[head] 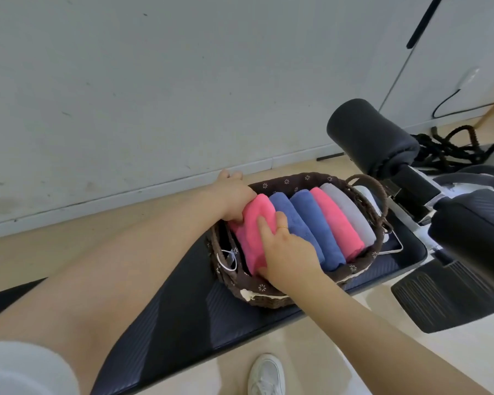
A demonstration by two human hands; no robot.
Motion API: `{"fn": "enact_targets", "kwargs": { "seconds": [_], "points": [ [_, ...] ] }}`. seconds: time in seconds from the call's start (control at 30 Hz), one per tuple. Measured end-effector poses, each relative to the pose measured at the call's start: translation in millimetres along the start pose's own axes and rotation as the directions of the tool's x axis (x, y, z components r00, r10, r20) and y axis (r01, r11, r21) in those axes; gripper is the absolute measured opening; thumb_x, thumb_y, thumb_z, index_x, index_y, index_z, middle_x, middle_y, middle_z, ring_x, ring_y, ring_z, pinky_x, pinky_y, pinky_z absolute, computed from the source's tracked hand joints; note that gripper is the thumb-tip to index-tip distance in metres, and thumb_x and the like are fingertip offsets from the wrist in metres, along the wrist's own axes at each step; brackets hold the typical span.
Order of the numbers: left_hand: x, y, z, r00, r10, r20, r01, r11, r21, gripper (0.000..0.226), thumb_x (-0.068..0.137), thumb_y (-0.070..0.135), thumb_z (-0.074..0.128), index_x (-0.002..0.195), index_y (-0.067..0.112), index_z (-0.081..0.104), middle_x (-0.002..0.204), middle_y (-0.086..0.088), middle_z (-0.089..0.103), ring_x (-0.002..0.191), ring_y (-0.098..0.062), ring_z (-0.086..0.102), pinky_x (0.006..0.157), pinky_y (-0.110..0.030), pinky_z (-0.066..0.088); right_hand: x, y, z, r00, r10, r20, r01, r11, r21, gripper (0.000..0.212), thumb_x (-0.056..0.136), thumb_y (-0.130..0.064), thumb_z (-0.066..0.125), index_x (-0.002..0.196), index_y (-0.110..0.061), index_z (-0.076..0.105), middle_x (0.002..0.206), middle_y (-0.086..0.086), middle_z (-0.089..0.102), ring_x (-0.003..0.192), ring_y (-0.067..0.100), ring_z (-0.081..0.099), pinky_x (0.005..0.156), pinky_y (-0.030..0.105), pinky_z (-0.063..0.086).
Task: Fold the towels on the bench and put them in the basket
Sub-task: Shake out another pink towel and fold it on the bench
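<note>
A brown wicker basket (pixel 271 299) with a flower-print lining stands on the dark padded bench (pixel 183 317). Inside it folded towels stand side by side: a pink towel (pixel 250 238) at the left end, two blue towels (pixel 305 220), another pink one (pixel 337 223) and a grey one (pixel 351 215). My left hand (pixel 234 198) grips the far end of the left pink towel, fingers tucked beside it. My right hand (pixel 285 252), with a gold ring, holds the towel's near side, fingers curled over it.
Black foam rollers (pixel 371 135) and a second pad (pixel 474 226) of the bench rise at the right. A white tablet-like object (pixel 391 246) lies under the basket's right side. A grey wall stands behind; cables lie on the floor at the right. My white shoe (pixel 265 374) is below.
</note>
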State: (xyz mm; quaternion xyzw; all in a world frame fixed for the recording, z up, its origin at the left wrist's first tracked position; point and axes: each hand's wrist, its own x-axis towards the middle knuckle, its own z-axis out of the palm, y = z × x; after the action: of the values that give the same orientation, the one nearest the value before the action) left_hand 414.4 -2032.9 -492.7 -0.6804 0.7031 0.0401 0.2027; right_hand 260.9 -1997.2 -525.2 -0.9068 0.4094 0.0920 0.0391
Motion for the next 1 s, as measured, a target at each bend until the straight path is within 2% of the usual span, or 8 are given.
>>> {"fn": "enact_targets", "kwargs": {
  "seconds": [0.1,0.17,0.3,0.37,0.53,0.67,0.8,1.0],
  "points": [
    [5.2,2.1,2.4,0.996,-0.012,-0.083,0.011,1.0,-0.007,0.03,0.079,0.024,0.06,0.107,0.017,0.051,0.105,-0.004,0.059,0.114,-0.023,0.04,0.091,-0.037,0.028,-1.9,-6.3,-4.5,0.999,0.045,-0.026,-0.046,0.998,-0.046,0.073,0.092,-0.014,0.049,0.149,-0.009,0.004,0.155,0.023,0.001,0.103,0.03,0.059,0.05,0.027,0.033],
    [1.7,2.2,-0.9,0.985,-0.045,-0.164,0.031,0.996,-0.089,0.035,0.08,0.021,0.061,0.112,0.015,0.049,0.114,-0.006,0.057,0.116,-0.025,0.041,0.092,-0.036,0.03,-2.0,-11.8,-7.0,0.997,0.048,-0.061,-0.054,0.994,-0.092,0.065,0.093,-0.014,0.045,0.147,-0.006,0.011,0.155,0.02,0.003,0.117,0.031,0.047,0.078,0.034,0.04],
    [-18.7,-4.2,-5.1,0.957,-0.251,-0.143,0.169,0.888,-0.429,0.017,0.085,0.02,0.055,0.101,0.025,0.053,0.11,0.001,0.061,0.117,-0.024,0.04,0.092,-0.035,0.029,7.1,-12.8,-9.4,0.963,-0.12,-0.243,0.07,0.976,-0.206,0.064,0.084,-0.039,0.061,0.14,-0.019,0.037,0.152,0.01,0.023,0.131,0.029,0.032,0.107,0.046,0.018],
    [-31.2,-3.4,2.0,0.947,-0.311,-0.077,0.235,0.839,-0.491,0.012,0.086,0.02,0.049,0.09,0.031,0.054,0.104,0.006,0.063,0.116,-0.022,0.038,0.09,-0.034,0.026,15.3,-8.8,-5.5,0.962,-0.245,-0.123,0.222,0.959,-0.175,0.063,0.089,-0.038,0.054,0.144,-0.018,0.03,0.156,0.009,0.013,0.144,0.027,0.009,0.115,0.051,0.001],
    [-51.2,3.4,13.7,0.936,-0.337,-0.103,0.223,0.793,-0.567,0.012,0.086,0.032,0.05,0.086,0.03,0.062,0.096,0.013,0.063,0.113,-0.017,0.045,0.086,-0.032,0.023,21.0,-7.7,3.1,0.973,-0.231,0.001,0.229,0.965,-0.129,0.062,0.095,-0.033,0.043,0.149,-0.016,0.017,0.159,0.008,0.001,0.147,0.027,-0.005,0.118,0.045,-0.002],
    [-54.3,17.4,8.9,0.945,-0.27,-0.182,0.206,0.929,-0.308,0.027,0.091,0.028,0.041,0.112,0.026,0.058,0.112,0.002,0.062,0.115,-0.024,0.046,0.093,-0.038,0.027,12.4,0.4,-3.5,0.986,-0.115,-0.124,0.137,0.973,0.185,0.065,0.087,-0.054,0.036,0.144,-0.021,0.032,0.158,0.005,0.014,0.146,0.023,0.009,0.117,0.043,0.007],
    [-53.4,52.9,9.1,0.944,-0.282,-0.169,0.243,0.945,-0.22,0.038,0.097,0.026,0.033,0.132,0.011,0.036,0.114,-0.012,0.063,0.108,-0.032,0.055,0.095,-0.039,0.031,6.2,51.0,-6.5,0.96,0.229,-0.161,-0.159,0.92,0.358,0.073,0.091,-0.06,0.035,0.149,-0.019,0.019,0.159,0.004,0.009,0.147,0.02,0.005,0.118,0.044,0.006],
    [-41.1,94.3,27.6,0.92,-0.364,-0.143,0.289,0.879,-0.379,0.073,0.097,0.048,0.014,0.145,0.0,-0.014,0.098,-0.01,0.07,0.107,-0.031,0.058,0.116,-0.043,0.011,6.3,71.1,-1.7,0.987,0.161,-0.008,-0.151,0.939,0.31,0.067,0.093,-0.058,0.029,0.15,-0.03,0.008,0.16,0.003,0.0,0.147,0.02,0.001,0.116,0.046,0.006]
  ]
}}
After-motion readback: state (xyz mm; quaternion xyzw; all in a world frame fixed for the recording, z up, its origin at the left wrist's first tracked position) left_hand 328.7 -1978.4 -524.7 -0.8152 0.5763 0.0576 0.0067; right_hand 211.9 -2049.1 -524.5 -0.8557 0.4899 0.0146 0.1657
